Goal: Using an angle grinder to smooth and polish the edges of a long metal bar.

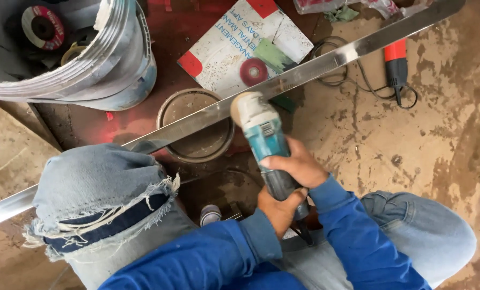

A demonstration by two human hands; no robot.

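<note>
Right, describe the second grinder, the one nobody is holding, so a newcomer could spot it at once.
Follow the long shiny metal strip that crosses the floor towards the top right corner. Just beyond it, near its far end, lies the idle grinder, cable coiled beside it. Its orange and black body sets it apart from the teal grinder held in both hands.

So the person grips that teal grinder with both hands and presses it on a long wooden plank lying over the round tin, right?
Not quite: the head view shows a long shiny metal strip, not a wooden plank. The rest holds: the left hand and the right hand both grip the teal grinder, whose head meets the strip where it crosses the round tin.
</note>
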